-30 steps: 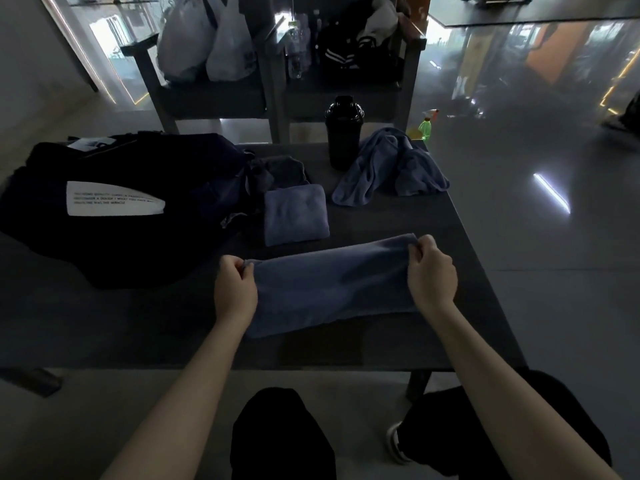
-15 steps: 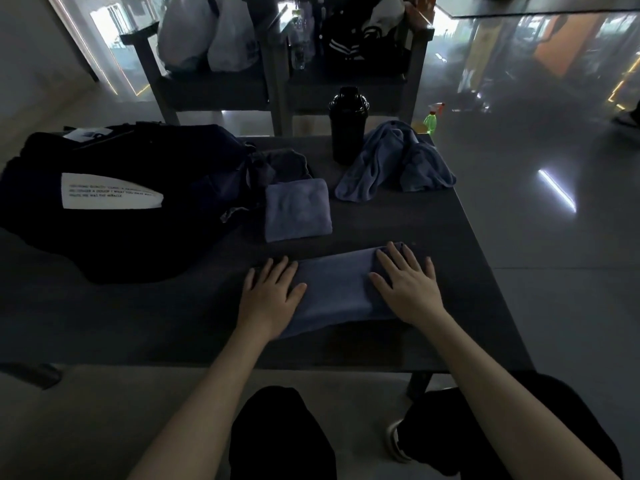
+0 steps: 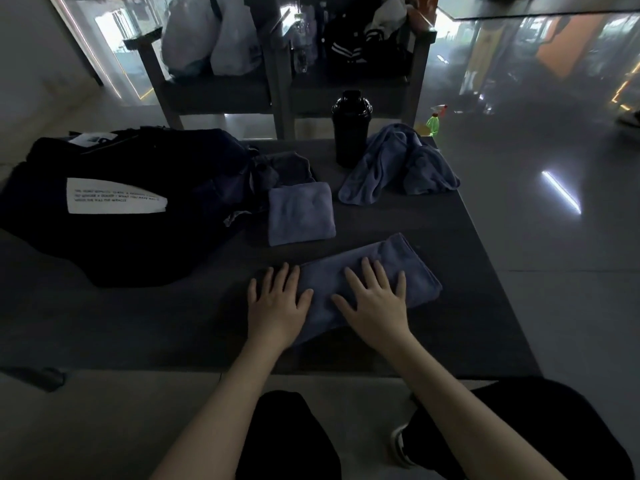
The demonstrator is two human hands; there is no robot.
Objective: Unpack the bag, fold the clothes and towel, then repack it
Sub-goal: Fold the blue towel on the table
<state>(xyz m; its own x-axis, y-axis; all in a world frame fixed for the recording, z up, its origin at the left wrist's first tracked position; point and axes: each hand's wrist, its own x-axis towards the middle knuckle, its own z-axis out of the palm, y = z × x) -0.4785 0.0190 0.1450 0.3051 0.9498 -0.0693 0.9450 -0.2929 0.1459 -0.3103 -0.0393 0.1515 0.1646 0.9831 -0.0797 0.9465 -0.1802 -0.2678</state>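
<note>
A blue towel (image 3: 408, 268) lies folded into a long strip near the front of the dark table (image 3: 450, 327). My left hand (image 3: 277, 299) presses flat on its left end, fingers straight. My right hand (image 3: 375, 296) presses flat on its middle, fingers spread. Behind the strip sits a smaller folded blue cloth (image 3: 300, 213). A crumpled blue garment (image 3: 398, 168) lies at the back right. The black bag (image 3: 117, 202) with a white label fills the table's left side, and a dark grey cloth (image 3: 284, 168) lies bunched against it.
A black shaker bottle (image 3: 350, 128) stands at the table's back edge beside the crumpled garment. Two chairs (image 3: 277, 95) behind the table hold white plastic bags and dark clothing. A green spray bottle (image 3: 433, 123) stands on the glossy floor at right.
One second ago both hands pinched the towel's ends, holding it above the table. They laid it down and now press on it flat; my right hand has slid left toward the middle.
</note>
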